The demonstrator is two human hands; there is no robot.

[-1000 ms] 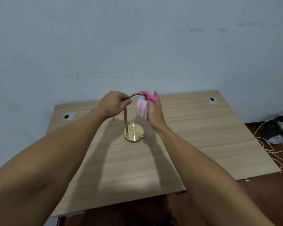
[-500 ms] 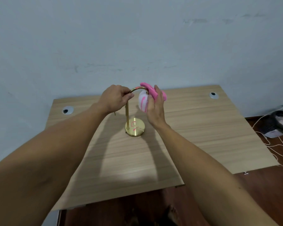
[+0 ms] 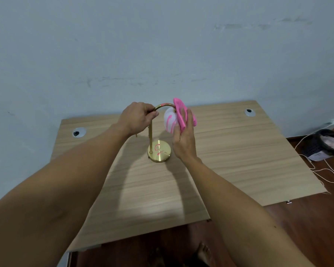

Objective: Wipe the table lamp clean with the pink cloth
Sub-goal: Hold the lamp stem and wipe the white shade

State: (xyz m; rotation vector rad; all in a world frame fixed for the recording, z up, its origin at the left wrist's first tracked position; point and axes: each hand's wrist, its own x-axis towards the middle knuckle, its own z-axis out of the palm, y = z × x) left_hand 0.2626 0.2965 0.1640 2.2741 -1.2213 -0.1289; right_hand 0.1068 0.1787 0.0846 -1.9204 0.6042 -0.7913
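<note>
While our left hand (image 3: 138,117) fingers clamp the table lamp (image 3: 151,132) arch, right hand (image 3: 183,135) fingers press the pink cloth (image 3: 180,114) against its streaked shade (image 3: 170,122); base (image 3: 159,151) marks remain.

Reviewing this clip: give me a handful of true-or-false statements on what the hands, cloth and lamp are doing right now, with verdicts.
1. The left hand grips the lamp's curved gold arm. True.
2. The right hand presses the pink cloth against the white shade. True.
3. The lamp lies tipped over on the table. False: it stands upright on its round gold base.
4. The shade is spotless. False: pink streaks show on it.
5. The gold base carries red marks. True.
6. The cloth lies flat on the table. False: the right hand holds it up at the shade.
</note>
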